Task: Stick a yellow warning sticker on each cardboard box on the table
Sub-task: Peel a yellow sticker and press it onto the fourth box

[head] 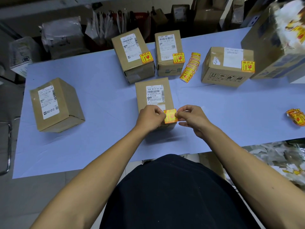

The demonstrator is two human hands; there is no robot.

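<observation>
Both hands, left hand, right hand, pinching yellow sticker between fingertips, above box

**A cluttered packing room around a pale blue table**

A table covered in pale blue sheeting fills the middle of the view. Beyond its far edge, from 11 to 1 o'clock, dim shelving holds stacked cartons and parcels, with white plastic mailer bags leaning upright. At 10 o'clock sits a wrapped bundle. Grey floor shows at 8 o'clock, beside a metal chair frame at 9. Crumpled plastic scraps lie at 4 o'clock.
</observation>
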